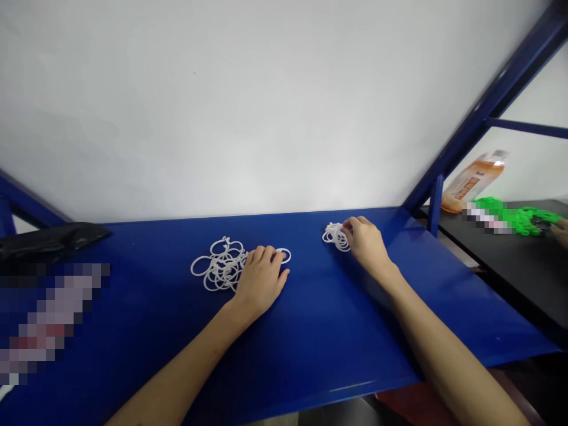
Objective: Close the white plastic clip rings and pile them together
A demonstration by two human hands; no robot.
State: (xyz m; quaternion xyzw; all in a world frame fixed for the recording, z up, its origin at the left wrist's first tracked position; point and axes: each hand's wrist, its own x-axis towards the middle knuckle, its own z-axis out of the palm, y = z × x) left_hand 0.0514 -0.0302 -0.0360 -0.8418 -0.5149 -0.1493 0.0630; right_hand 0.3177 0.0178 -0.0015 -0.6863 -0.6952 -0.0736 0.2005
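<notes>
A loose, tangled heap of white plastic rings point(220, 269) with small knobs lies left of centre. Over its right side rests my left hand point(261, 281), palm down, fingers stretched out and thumb apart. One white ring point(287, 256) sticks out beyond its fingertips. My right hand point(366, 245) is at a smaller, neater bunch of white rings point(336, 236) further right. Its fingertips are pinched together at the bunch's right edge on what looks like a ring, partly hidden by the fingers.
Both hands work on a blue tabletop point(306, 343) against a white wall. Black plastic point(48, 239) lies at the far left. To the right, beyond a blue frame post point(435, 204), a black table bears an orange-labelled bottle point(474, 180), green items point(528, 219) and another person's hand point(561, 232).
</notes>
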